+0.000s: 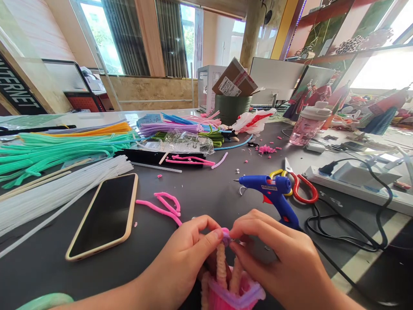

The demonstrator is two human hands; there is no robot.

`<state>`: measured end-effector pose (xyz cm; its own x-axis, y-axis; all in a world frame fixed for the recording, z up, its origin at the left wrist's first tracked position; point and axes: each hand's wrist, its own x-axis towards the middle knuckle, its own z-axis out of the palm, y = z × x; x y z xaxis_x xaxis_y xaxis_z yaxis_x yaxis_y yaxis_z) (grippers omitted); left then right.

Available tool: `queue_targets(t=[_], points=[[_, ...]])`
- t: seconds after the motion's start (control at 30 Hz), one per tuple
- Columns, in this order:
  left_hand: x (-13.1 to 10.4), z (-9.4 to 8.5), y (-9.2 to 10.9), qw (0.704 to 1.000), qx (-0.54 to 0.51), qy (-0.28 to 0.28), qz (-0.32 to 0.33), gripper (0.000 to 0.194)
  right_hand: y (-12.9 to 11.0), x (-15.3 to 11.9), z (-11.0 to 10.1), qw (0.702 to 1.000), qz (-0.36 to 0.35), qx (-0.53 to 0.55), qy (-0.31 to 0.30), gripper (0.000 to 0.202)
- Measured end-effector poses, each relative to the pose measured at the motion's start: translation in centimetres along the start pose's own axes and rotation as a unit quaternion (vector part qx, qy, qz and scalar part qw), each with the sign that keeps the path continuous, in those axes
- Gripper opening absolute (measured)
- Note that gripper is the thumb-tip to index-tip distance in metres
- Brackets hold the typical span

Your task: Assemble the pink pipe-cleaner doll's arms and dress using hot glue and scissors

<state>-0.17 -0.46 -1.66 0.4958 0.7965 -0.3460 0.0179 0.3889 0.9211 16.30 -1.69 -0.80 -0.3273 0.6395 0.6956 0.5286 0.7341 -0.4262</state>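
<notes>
Craft [240,300] at bottom centre of the view, low between the hands, close to the wearer; fuzzy pink body, open-topped, soft lilac rim [237,298] with angular corners; pale cream stems [221,267] rise from it, ribbed and nubbly like wound chenille; at the top a small rounded knob [226,236], pink above, lilac below.

Left hand [193,245] reaches in from lower left, back of hand partly up, thumb laid nearly straight; thumb and forefinger together, clamped on the knob's left side; right hand [274,245] comes from lower right, wrist bent inward, fingers curled, tips gathered on the knob's right side; its lower fingers partly hidden.

Beyond the left hand, a bent pink wire [164,210], fuzzy, looped at one end; left of it a phone [106,211], glossy black glass, tan edge; green bundle [58,148], plush strands; white bundle [71,189], smoother, fanned at the end.

Past the right hand, a glue gun [274,189], hard blue plastic, tapered nozzle pointing left; scissors [305,189] just beside it, metal blades, red loop handle; pink bits [266,149] scattered farther off on the dark matt table [206,189].
</notes>
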Motion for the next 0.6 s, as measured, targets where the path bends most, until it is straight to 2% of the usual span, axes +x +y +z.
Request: queue_targets(t=[0.2,0.33,0.47,0.53,0.6], points=[[0.0,0.0,-0.2,1.0,0.002,-0.007,0.006,0.031,0.0,-0.1,0.1,0.999,-0.035,0.02,0.001,0.02],[0.0,0.1,-0.2,1.0,-0.001,-0.009,0.011,0.03,0.4,-0.1,0.3,0.998,-0.059,0.025,-0.02,0.021],[0.1,0.1,-0.2,1.0,-0.011,-0.005,0.007,0.026,0.3,-0.4,0.3,0.999,-0.042,0.014,-0.021,0.022],[0.1,0.1,-0.3,1.0,-0.019,0.0,0.003,0.024,0.1,-0.6,-0.1,0.999,-0.003,0.023,0.025,0.022],[0.0,0.1,-0.4,1.0,-0.024,0.003,0.001,0.024,0.1,-0.8,-0.9,0.988,0.051,0.022,0.145,0.021]])
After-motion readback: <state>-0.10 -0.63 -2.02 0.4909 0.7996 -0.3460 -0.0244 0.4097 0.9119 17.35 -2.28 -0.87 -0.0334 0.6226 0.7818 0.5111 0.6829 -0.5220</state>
